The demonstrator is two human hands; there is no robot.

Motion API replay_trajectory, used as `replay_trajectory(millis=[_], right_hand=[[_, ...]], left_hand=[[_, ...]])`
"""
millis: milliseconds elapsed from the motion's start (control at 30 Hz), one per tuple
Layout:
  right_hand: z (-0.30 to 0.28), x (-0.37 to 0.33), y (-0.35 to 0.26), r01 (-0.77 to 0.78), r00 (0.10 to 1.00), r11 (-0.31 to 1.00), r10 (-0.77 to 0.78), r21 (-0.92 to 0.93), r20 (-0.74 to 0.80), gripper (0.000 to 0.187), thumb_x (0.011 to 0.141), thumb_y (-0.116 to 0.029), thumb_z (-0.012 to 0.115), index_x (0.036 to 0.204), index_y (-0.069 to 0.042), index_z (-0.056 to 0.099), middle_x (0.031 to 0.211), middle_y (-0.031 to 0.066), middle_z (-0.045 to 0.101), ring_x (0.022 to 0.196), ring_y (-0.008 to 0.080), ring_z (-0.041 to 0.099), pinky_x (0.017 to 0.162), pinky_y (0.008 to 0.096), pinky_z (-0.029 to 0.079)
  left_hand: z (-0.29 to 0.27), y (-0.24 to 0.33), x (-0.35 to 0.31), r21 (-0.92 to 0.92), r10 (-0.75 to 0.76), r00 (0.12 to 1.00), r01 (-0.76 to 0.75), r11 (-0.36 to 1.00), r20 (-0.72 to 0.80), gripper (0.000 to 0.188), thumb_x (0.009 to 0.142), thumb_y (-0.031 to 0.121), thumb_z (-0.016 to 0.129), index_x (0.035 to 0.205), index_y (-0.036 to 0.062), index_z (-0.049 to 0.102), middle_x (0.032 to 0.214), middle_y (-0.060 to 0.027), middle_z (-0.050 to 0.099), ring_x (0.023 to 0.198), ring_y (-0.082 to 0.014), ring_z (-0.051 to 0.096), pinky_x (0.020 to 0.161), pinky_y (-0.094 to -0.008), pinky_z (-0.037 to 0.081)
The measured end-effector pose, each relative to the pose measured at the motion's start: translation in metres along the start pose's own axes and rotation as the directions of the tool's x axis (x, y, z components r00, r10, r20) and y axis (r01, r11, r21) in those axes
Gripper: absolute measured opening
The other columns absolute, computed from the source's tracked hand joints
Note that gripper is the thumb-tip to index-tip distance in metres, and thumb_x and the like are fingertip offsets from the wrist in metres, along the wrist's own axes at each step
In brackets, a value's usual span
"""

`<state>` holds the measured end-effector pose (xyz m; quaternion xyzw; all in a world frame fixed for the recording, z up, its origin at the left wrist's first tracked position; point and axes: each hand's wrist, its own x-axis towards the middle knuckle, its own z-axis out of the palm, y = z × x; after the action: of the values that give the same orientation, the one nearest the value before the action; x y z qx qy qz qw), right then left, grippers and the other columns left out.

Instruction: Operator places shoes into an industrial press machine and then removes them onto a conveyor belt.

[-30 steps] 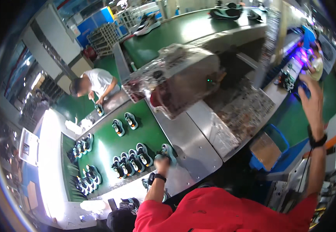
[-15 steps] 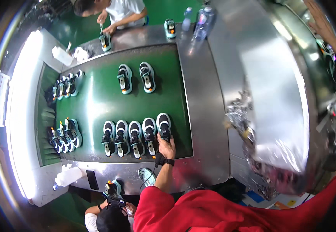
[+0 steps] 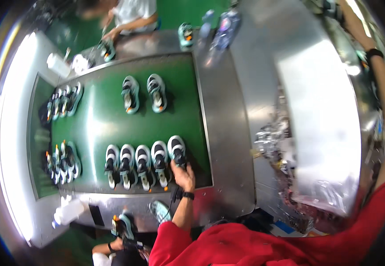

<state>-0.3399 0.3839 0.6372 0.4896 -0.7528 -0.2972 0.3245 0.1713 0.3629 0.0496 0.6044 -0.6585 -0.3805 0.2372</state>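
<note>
While the left hand rests at the near end of the green belt, its fingers are curled onto the heel of a pale teal and black shoe — the shoe at the right end of a row of five lying side by side on the belt's near part. The grip looks like a light hold more than a full clasp; the shoe lies flat on the belt, not lifted. A dark band sits on this wrist.

The right hand is far from the belt, stretched up along the shiny metal housing on the belt's right side. Only the forearm with a black wristband shows clearly, so I cannot tell whether those fingers are spread or closed, or what they touch.

Further along the belt, away from the person, two more shoes lie as a pair, and dark clusters of shoes stand at the belt's left edge. Beyond the far end another person works at a shoe, and just below the near end a third person's hands hold one.

As I judge it, the step in hand is the setting or straightening of the last shoe in the row. The next move probably calls for a small push or turn of the heel to match its neighbours — gentle enough not to disturb the shoe beside it.
</note>
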Motion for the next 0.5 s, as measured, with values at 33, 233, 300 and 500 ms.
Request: replay_trajectory(millis=[33,233,300,500], right_hand=[[0.002,-0.010,0.004,-0.031,0.999,0.967,0.034,0.252,-0.010,0.045,0.080,-0.032,0.070,0.117,-0.009,0.059,0.106,0.0173,0.066,0.098,0.0327,0.063,0.086,0.0458,0.048],[-0.042,-0.097,0.040,-0.134,0.980,0.913,0.179,0.384,-0.082,0.038,0.077,-0.027,0.066,0.107,-0.005,0.057,0.084,0.0229,0.064,0.080,0.0410,0.063,0.070,0.0459,0.049],[-0.079,-0.140,0.038,-0.052,0.935,0.960,0.143,0.274,-0.325,0.038,0.076,-0.026,0.065,0.106,-0.005,0.055,0.080,0.0213,0.063,0.074,0.0401,0.062,0.065,0.0455,0.048],[-0.208,-0.318,0.054,-0.504,0.832,0.755,0.555,0.421,0.000,0.050,0.074,-0.032,0.074,0.114,-0.004,0.062,0.095,0.0161,0.069,0.087,0.0313,0.067,0.081,0.0399,0.052]], left_hand=[[0.002,-0.002,-0.002,-0.044,0.062,0.997,-0.064,0.997,-0.039,0.068,0.081,0.020,0.069,0.140,0.0052,0.039,0.122,-0.0212,0.056,0.110,-0.0401,0.056,0.093,-0.0424,0.045],[-0.006,-0.018,0.008,-0.236,0.255,0.949,-0.209,0.949,0.186,0.066,0.085,0.016,0.063,0.141,0.0015,0.033,0.124,-0.0211,0.051,0.112,-0.0333,0.052,0.096,-0.0423,0.040],[-0.018,-0.008,0.003,0.149,0.367,0.914,-0.393,0.907,0.174,0.081,0.085,0.031,0.065,0.141,-0.0116,0.025,0.133,-0.0324,0.041,0.122,-0.0445,0.043,0.105,-0.0475,0.034],[-0.062,0.127,-0.149,-0.613,0.460,0.544,0.132,0.779,0.702,0.048,0.091,0.018,0.068,0.126,-0.0086,0.050,0.121,-0.0147,0.059,0.106,-0.0199,0.055,0.097,-0.0360,0.044]])
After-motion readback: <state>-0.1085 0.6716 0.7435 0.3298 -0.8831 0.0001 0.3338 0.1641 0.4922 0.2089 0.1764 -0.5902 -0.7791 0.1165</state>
